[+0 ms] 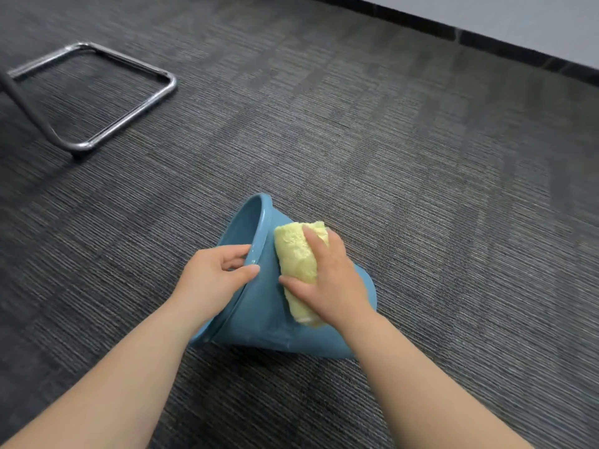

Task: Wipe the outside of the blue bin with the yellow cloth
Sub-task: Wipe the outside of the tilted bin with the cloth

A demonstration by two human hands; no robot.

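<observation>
The blue bin (259,315) lies tipped on its side on the grey carpet floor (421,189), between the two hands, with its open mouth turned away from the right hand and toward the left. The left hand (212,275) is closed on the bin's rim: the fingers curl inside the opening while the thumb presses on the outer edge. Just beside it, on the bin's upturned outer wall, the right hand (327,280) presses down on the yellow cloth (296,257). The cloth is bunched into a long roll that runs along the wall close to the rim; the fingers are spread over it, the thumb lies against the blue plastic on the side nearer the left hand, and both ends of the roll stick out past the hand. Pale smears show on the bin's wall below the right hand, nearer the person. Both forearms are bare. Well beyond the left hand, farther from the person, a chrome chair frame (97,98) rests on the carpet. Far past the right hand, a dark baseboard (486,40) runs along a light wall.
</observation>
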